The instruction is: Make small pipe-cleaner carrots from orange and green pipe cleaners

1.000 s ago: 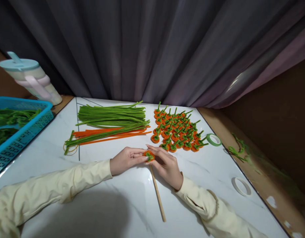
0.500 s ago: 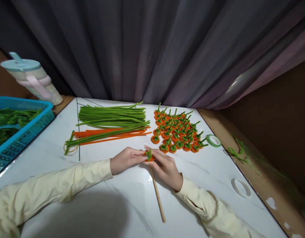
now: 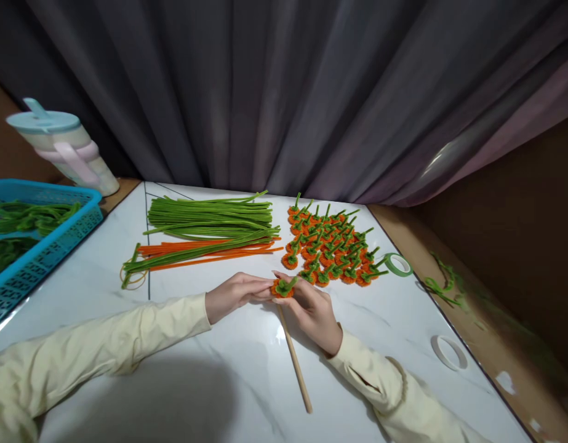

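My left hand (image 3: 235, 294) and my right hand (image 3: 312, 309) meet at the middle of the white table (image 3: 210, 363). Together they pinch a small orange pipe-cleaner disc with a green stem (image 3: 284, 287). The fingers of both hands are closed on it. A thin wooden stick (image 3: 295, 360) lies on the table, running from under my hands toward me. Just beyond my hands sits a pile of several finished orange-and-green pieces (image 3: 332, 249).
Green pipe cleaners (image 3: 210, 216) and orange pipe cleaners (image 3: 210, 251) lie in bundles at the table's back. A green tape roll (image 3: 398, 264) and a white tape roll (image 3: 448, 351) lie at right. A blue basket (image 3: 32, 246) and a jug (image 3: 64, 147) stand at left.
The green stem on the orange piece has been turned from lying flat to sticking up and to the right. My hands stayed in place.
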Demonstrator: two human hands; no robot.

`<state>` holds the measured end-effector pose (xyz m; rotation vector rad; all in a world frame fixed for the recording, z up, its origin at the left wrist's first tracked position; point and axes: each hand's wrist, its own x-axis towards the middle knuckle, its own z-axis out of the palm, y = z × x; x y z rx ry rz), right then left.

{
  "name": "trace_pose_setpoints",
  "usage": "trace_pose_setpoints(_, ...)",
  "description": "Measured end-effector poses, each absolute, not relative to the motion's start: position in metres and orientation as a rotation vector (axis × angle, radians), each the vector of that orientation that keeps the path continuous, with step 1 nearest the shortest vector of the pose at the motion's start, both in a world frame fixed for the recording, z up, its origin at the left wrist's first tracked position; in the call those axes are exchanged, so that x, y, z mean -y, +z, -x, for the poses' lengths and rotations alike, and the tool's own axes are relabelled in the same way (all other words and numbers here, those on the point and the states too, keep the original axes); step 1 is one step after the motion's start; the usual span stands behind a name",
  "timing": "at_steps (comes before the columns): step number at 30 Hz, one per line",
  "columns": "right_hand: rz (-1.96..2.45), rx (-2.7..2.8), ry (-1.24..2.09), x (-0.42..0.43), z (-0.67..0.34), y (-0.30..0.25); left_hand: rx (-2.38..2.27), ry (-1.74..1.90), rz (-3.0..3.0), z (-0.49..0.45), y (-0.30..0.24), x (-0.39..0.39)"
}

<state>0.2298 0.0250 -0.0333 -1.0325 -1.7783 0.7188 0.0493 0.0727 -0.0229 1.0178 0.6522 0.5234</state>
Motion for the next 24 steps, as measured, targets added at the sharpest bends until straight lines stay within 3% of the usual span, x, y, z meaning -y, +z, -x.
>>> trace_pose_setpoints(24,1.018,1.701,0.683,-0.0243,-0.2272,-0.0291,-0.568,0.469,-1.060,-0.0498,-0.0155,-0.0722)
